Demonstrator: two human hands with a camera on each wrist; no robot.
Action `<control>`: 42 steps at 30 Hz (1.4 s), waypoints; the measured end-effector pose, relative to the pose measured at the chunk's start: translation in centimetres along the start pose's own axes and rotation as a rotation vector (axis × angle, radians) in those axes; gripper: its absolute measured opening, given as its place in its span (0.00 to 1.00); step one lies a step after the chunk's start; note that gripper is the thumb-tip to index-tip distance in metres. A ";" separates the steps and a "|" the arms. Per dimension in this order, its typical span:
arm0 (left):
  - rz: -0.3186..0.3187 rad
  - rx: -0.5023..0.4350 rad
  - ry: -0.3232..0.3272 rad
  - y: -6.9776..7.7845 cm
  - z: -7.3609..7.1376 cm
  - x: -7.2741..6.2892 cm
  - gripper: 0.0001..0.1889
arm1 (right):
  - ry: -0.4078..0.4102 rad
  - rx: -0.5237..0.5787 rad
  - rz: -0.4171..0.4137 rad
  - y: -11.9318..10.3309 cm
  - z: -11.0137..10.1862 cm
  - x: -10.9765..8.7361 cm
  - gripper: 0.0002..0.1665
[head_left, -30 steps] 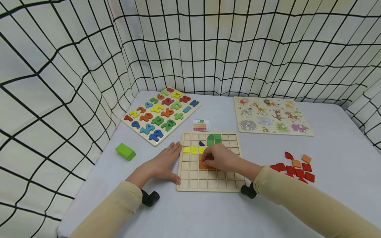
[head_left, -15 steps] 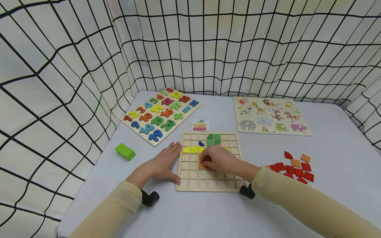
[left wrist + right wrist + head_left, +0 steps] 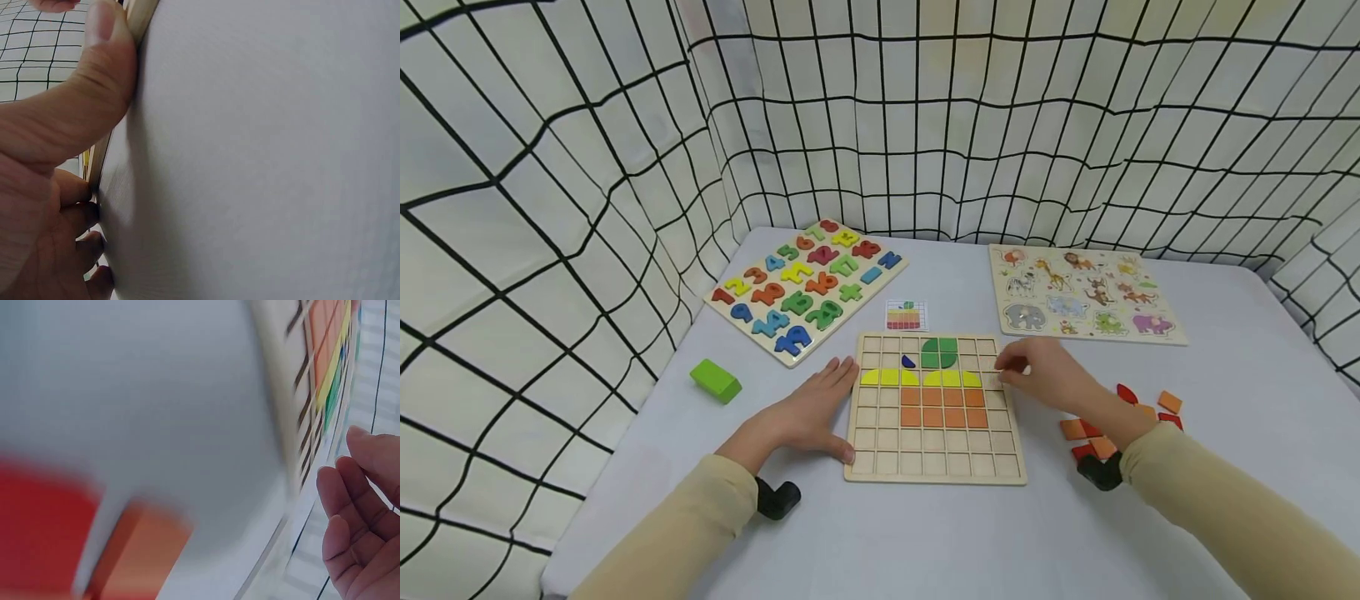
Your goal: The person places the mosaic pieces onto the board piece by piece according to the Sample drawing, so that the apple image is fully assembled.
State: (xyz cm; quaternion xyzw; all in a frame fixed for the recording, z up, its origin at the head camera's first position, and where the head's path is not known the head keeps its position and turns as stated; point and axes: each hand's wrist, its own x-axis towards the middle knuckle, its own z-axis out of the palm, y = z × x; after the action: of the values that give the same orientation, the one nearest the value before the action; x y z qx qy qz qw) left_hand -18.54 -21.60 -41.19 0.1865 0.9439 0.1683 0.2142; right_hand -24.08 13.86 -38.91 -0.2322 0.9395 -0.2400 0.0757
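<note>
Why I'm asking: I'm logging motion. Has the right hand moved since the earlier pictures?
Yes. Against the grid board in the head view, the right hand moved right, from over the orange tiles to the right edge.

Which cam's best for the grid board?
Head: it shows the grid board nearly whole, from above, cells readable. Left wrist catches only a sliver of its edge by the left hand. Right wrist gets a cut-off, steeply slanted section, near edge blurred.

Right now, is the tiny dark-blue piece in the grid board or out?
In: the dark-blue piece lies inside a grid board cell, beside green pieces.
</note>
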 end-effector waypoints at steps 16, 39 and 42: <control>-0.010 0.011 -0.003 0.0 -0.2 0.0 0.68 | 0.041 -0.062 0.327 13.2 -7.7 -7.2 0.17; -0.013 0.000 0.002 0.1 -0.1 0.0 0.69 | -0.040 -0.064 0.386 16.2 -7.3 -9.5 0.19; -0.013 0.000 0.000 0.2 -0.1 0.0 0.69 | 0.025 -0.069 0.381 15.3 -7.0 -8.8 0.18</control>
State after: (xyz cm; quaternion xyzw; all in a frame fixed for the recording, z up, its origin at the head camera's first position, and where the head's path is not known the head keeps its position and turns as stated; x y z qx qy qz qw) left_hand -18.53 -21.46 -41.04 0.1805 0.9451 0.1670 0.2151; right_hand -24.24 32.77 -39.99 -0.0494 0.9751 -0.1918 0.1002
